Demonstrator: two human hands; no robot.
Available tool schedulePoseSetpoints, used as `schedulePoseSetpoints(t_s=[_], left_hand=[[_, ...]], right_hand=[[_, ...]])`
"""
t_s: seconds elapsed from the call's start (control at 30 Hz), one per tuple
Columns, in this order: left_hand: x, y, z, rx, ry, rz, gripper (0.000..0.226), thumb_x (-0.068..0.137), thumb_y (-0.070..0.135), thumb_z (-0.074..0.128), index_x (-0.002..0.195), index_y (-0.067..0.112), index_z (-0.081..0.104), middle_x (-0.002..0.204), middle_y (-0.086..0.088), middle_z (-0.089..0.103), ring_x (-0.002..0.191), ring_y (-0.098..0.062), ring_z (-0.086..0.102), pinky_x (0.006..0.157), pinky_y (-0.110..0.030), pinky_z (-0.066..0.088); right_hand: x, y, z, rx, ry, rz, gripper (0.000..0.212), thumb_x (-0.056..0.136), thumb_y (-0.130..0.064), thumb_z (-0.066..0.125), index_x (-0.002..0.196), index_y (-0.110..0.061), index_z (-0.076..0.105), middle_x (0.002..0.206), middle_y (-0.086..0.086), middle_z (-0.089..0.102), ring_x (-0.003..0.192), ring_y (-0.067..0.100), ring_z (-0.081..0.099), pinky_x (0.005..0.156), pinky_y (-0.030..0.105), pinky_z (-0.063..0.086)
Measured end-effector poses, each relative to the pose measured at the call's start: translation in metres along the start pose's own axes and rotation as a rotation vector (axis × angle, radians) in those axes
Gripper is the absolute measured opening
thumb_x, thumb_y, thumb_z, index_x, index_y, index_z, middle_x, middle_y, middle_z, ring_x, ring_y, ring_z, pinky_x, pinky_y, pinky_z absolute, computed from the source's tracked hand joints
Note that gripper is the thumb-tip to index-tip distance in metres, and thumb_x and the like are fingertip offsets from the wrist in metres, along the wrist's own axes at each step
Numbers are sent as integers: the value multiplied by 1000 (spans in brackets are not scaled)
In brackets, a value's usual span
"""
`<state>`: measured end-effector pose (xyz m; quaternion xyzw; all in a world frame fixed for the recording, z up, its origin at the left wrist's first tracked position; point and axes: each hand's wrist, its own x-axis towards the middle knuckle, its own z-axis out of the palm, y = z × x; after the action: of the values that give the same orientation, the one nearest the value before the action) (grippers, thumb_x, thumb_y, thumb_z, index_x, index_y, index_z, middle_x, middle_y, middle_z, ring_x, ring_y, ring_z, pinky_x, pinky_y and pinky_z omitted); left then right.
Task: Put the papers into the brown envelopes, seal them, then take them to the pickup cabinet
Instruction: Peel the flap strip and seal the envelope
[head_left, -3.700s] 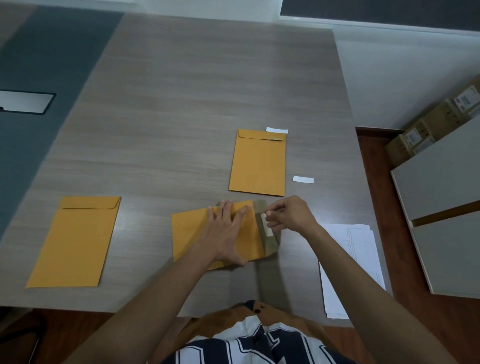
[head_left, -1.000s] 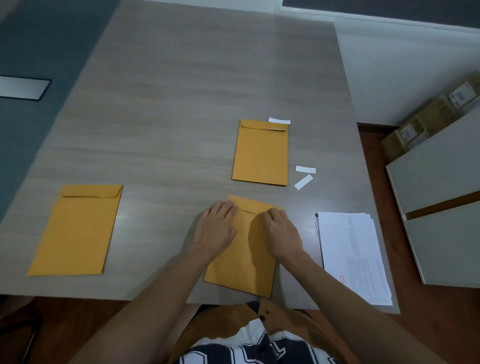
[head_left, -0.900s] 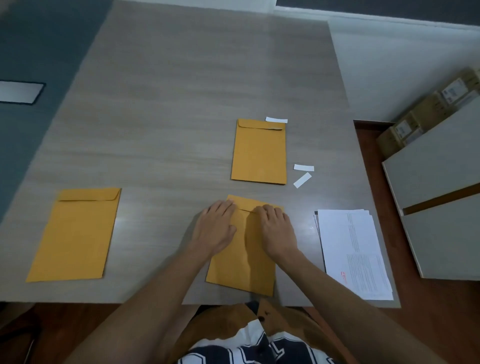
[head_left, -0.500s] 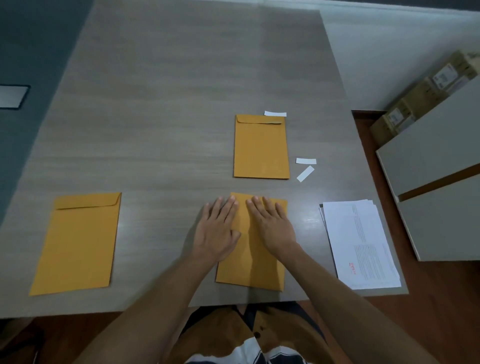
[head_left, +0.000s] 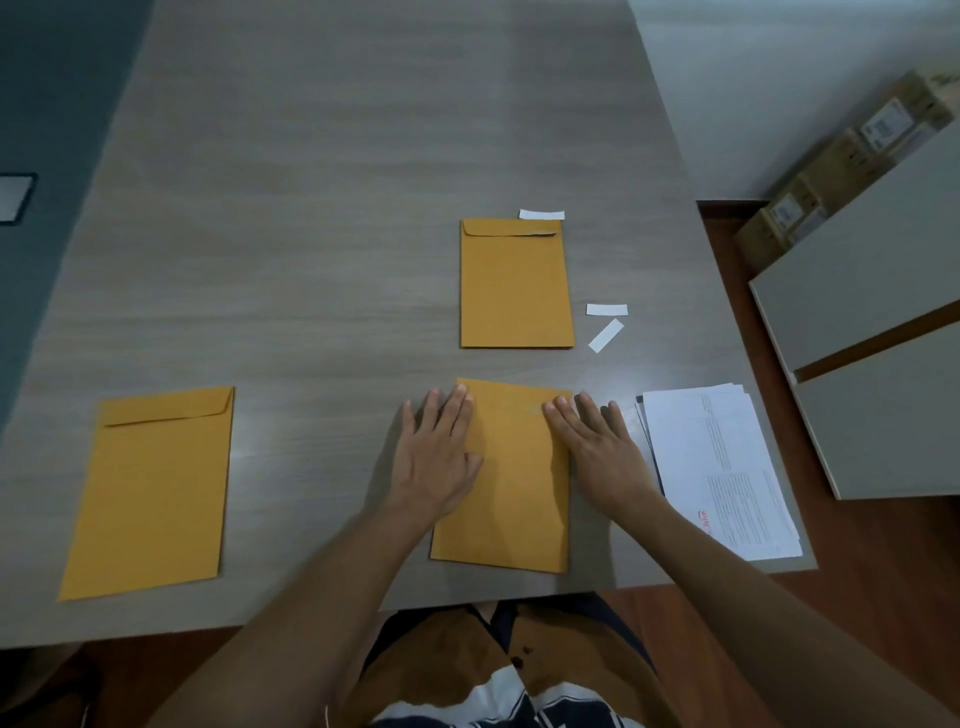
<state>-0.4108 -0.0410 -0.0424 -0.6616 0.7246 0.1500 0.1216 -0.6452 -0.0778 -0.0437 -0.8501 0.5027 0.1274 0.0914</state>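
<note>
Both hands flat, fingers straight: left hand (head_left: 434, 457) and right hand (head_left: 602, 452) press near-edge brown envelope (head_left: 511, 478); paper stack (head_left: 727, 467) right, second envelope (head_left: 514, 283) and white strips (head_left: 605, 334) beyond, third envelope (head_left: 150, 488) left.

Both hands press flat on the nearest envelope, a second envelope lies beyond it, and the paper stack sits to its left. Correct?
Not quite. In the head view the paper stack lies right of the nearest envelope, not left. The left hand, right hand and second envelope are as stated.

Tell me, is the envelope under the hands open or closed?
Closed. The envelope lies flat with no flap sticking up, while the left hand and right hand press flat along its top.
</note>
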Motion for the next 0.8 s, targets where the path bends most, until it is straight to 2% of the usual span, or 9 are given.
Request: schedulePoseSetpoints(t_s=[0.13, 0.23, 0.33, 0.47, 0.5, 0.53, 0.63, 0.7, 0.8], left_hand=[[12, 34, -16, -75, 35, -109, 78, 96, 53, 29, 156, 8, 10, 165, -7, 4, 151, -29, 0, 121, -54, 2], [18, 54, -14, -80, 67, 18, 74, 97, 51, 24, 157, 15, 0, 165, -3, -6, 151, -25, -10, 121, -52, 1], [18, 59, -5, -42, 26, 100, 68, 98, 51, 16, 157, 21, -2, 164, 2, -8, 151, -20, -11, 120, -52, -1], [22, 46, 1, -8, 10, 88, 64, 98, 52, 9, 156, 28, -4, 163, 11, -7, 151, -15, -8, 119, -55, -1], [24, 40, 0, 13, 13, 85, 63, 98, 52, 10, 155, 29, -4, 163, 13, -6, 151, -16, -6, 119, -56, -1], [25, 32, 0, 32, 15, 74, 63, 99, 53, 10, 155, 30, -4, 162, 14, -5, 152, -17, -5, 118, -56, -2], [23, 6, -1, 63, 27, 35, 60, 100, 51, 11, 155, 33, -6, 162, 17, -3, 152, -20, -4, 118, -57, -5], [22, -8, 0, 62, 33, 20, 58, 99, 49, 6, 154, 35, -7, 162, 19, -2, 152, -22, -4, 118, -58, -5], [21, -16, -1, 54, 29, 22, 65, 90, 49, -6, 153, 36, -6, 161, 19, 0, 152, -25, -2, 117, -59, -6]], right_hand=[[-1, 2, -3, 2, 2, -14, 68, 101, -10, 36, 155, -25, -4, 164, -1, 4, 151, 30, -3, 120, 50, -5], [0, 3, -4, -1, 1, -14, 67, 101, -13, 37, 155, -25, -1, 163, 0, 6, 151, 31, -1, 120, 51, -2], [1, 4, -2, -30, -25, -2, 68, 101, -15, 40, 156, -25, 2, 162, -2, 4, 151, 32, 3, 121, 54, 3], [1, 2, 4, -67, 7, 22, 74, 84, -14, 70, 149, -21, 37, 151, 1, 43, 139, 35, 39, 109, 60, 31], [1, 2, 4, -66, 5, 23, 74, 84, -14, 70, 149, -21, 36, 151, 1, 43, 139, 36, 39, 109, 61, 31], [1, 2, 3, -72, 7, 20, 73, 89, -15, 64, 152, -23, 29, 155, 1, 36, 143, 36, 33, 112, 62, 25], [1, 2, 1, -114, -28, 20, 68, 102, -19, 37, 155, -27, -6, 163, -4, 1, 151, 33, 1, 119, 58, 0], [-1, 2, 1, -123, -39, 29, 71, 102, -18, 37, 154, -27, -10, 163, -4, -1, 151, 33, -2, 118, 59, -3], [-1, 4, 2, -87, -12, 17, 75, 98, -16, 46, 155, -28, -1, 163, -3, 10, 150, 35, 7, 117, 60, 2]])
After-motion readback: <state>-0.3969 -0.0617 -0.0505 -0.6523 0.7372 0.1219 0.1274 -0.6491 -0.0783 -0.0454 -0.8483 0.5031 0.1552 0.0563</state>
